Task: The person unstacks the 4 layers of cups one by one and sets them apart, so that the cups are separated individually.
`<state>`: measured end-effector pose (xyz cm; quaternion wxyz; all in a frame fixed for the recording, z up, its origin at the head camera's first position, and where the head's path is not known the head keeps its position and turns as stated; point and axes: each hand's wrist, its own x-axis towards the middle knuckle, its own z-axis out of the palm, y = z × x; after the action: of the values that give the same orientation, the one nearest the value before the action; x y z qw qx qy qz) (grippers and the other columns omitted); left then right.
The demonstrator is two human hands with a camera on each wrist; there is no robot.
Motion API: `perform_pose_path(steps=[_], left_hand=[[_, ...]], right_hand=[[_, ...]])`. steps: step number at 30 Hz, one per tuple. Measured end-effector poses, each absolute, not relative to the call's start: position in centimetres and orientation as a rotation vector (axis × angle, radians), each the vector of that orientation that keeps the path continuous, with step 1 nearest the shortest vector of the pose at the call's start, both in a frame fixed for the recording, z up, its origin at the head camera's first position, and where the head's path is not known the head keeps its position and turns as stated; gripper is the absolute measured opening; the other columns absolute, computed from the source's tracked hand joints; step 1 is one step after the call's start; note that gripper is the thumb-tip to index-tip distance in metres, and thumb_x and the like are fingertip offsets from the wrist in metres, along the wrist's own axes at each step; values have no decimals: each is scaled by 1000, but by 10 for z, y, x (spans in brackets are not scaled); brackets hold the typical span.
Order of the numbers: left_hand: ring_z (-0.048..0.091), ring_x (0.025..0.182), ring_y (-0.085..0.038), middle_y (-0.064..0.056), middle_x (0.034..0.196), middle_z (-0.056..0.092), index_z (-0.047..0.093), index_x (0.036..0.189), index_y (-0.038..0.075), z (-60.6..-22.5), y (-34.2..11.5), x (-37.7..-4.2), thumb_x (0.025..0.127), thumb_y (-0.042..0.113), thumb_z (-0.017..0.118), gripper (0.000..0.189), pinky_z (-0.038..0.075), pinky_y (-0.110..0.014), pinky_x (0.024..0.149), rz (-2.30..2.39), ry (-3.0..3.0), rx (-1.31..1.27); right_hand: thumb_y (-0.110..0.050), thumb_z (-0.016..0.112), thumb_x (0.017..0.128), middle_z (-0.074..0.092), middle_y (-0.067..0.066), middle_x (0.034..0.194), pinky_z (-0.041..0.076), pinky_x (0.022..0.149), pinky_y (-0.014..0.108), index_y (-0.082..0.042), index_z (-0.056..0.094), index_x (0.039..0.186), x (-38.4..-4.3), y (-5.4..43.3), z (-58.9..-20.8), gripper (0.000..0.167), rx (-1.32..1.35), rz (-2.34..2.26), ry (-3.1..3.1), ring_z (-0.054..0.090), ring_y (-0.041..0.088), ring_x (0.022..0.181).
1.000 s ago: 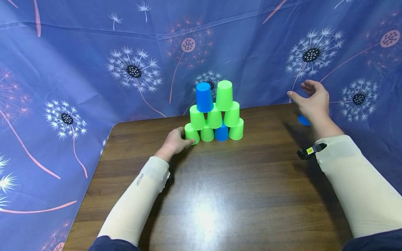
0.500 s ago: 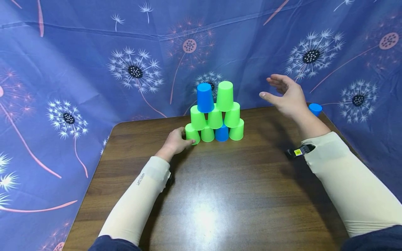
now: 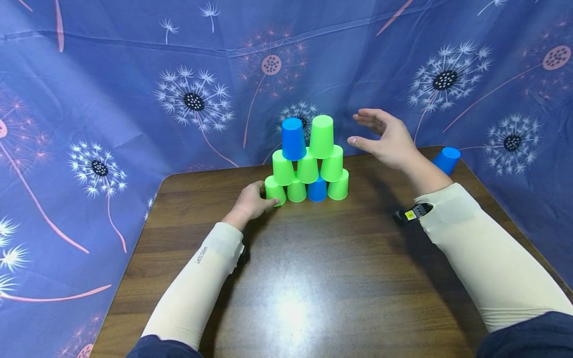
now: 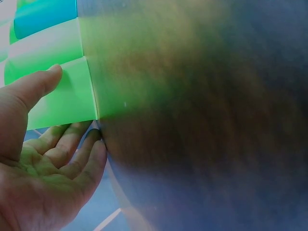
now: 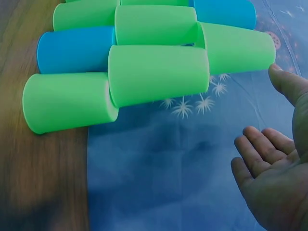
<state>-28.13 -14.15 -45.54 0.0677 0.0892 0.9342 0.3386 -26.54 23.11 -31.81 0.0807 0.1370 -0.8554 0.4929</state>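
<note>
Upside-down plastic cups form a stepped stack at the back of the table. My left hand point(image 3: 249, 201) holds the leftmost bottom green cup point(image 3: 274, 190), thumb across its front and fingers around the far side. On the bottom row one blue cup point(image 3: 317, 190) stands among green ones. Three green cups make up the middle row. A blue top cup point(image 3: 293, 139) and a green top cup point(image 3: 322, 136) stand side by side above them. My right hand point(image 3: 394, 141), holding nothing, hovers right of the stack with thumb and fingers spread apart.
Behind my right wrist, a separate blue cup point(image 3: 446, 160) stands near the right back corner of the brown wooden table point(image 3: 349, 278). A blue cloth point(image 3: 358, 59) with dandelion prints hangs right behind the table.
My right hand has moved left, away from the separate blue cup and closer to the stack. More of that cup now shows. My left hand stays at the same green cup.
</note>
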Motion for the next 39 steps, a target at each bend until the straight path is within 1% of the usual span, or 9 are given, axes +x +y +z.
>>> perform_pose_path(steps=[3,6,10,12,15,24,26,32,39], left_hand=[[64,105,-27,-11,113,69,64,122,5,-455,-142,-282,90,31,85,46,52,-44,95,1019,2817,271],[64,106,-27,-11,114,69,64,122,5,-455,-142,-282,90,31,85,46,52,-44,96,1019,2819,273],[64,108,-27,-11,116,69,63,125,5,-455,-142,-281,90,31,85,49,52,-44,97,1023,2815,272],[64,108,-27,-10,116,69,63,125,5,-455,-141,-281,90,31,85,49,52,-44,97,1026,2814,271],[64,108,-27,-10,116,69,63,125,5,-455,-141,-281,90,32,85,49,52,-44,97,1025,2815,271],[64,110,-27,-11,117,69,63,127,4,-454,-140,-281,91,31,85,50,52,-44,98,1013,2820,275],[64,111,-27,-11,117,69,63,127,4,-454,-140,-281,91,32,85,51,51,-44,99,1007,2822,273],[63,114,-28,-11,120,69,63,129,5,-454,-140,-280,90,32,85,52,50,-45,101,1008,2824,266],[63,111,-27,-11,118,69,63,125,5,-455,-141,-280,90,31,85,49,51,-44,99,1009,2823,265]], right_hand=[[-27,79,97,50,9,158,33,119,39,-11,40,160,-267,225,-318,75,440,1476,-2566,42,29,148],[-27,78,97,49,8,158,34,119,39,-11,38,160,-268,218,-318,76,462,1481,-2582,42,28,148],[-26,80,96,51,8,157,37,117,44,-11,41,159,-270,207,-316,76,488,1513,-2568,44,28,146],[-27,81,95,52,8,156,38,116,48,-11,43,158,-271,201,-316,75,489,1518,-2567,46,27,145],[-30,82,94,54,8,154,38,116,50,-12,46,156,-273,194,-316,75,485,1524,-2566,47,27,144],[-41,83,91,58,7,148,39,115,48,-14,50,154,-279,175,-322,76,441,1433,-2605,51,27,140],[-41,84,91,60,7,146,40,115,49,-13,53,152,-279,172,-323,74,442,1429,-2593,52,28,139],[-44,82,92,63,5,140,41,113,45,-13,57,146,-281,167,-325,67,397,1405,-2600,54,26,136],[-43,80,93,64,6,140,41,114,46,-13,58,145,-282,163,-325,64,339,1392,-2617,53,26,137]])
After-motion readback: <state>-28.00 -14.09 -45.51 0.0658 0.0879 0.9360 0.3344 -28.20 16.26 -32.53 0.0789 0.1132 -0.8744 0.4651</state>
